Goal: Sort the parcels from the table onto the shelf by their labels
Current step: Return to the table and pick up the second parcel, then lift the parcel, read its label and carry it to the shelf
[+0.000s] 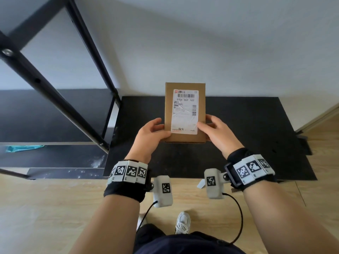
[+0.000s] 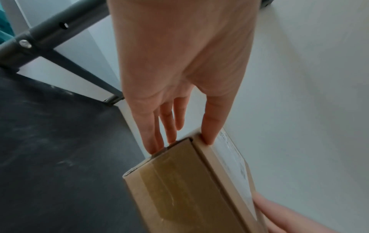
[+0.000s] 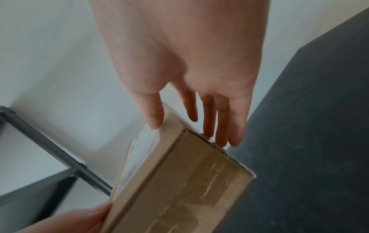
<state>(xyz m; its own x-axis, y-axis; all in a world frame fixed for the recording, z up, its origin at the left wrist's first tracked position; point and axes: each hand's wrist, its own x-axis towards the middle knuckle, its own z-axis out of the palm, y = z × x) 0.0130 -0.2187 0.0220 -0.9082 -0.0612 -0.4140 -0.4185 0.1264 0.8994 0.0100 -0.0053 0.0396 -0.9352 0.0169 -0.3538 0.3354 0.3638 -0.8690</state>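
— Where is the parcel?

— The cardboard box (image 1: pixel 185 114) is up off the black table (image 1: pixel 256 129), held between the two hands over its near half. Its white shipping label (image 1: pixel 185 111) faces up toward the head camera.

— How does each hand hold it?

— The left hand (image 1: pixel 148 133) pinches the near left corner: thumb on the top face at the label's lower edge, fingers (image 2: pixel 159 134) reaching under the box. The right hand (image 1: pixel 218 131) mirrors it at the near right corner, thumb on the label side, fingers (image 3: pixel 219 126) along the underside.

— And the rest of the box, relative to that grip?

— It runs away from both hands toward the white wall (image 1: pixel 220 43). The taped end face (image 2: pixel 175 181) points back at the wrists, between the palms.

— What lies to the side?

— The black metal shelf (image 1: pixel 60 99) stands left of the left hand, clear of the box. A teal item (image 1: pixel 23 148) lies on its lower level; I cannot tell what it is.
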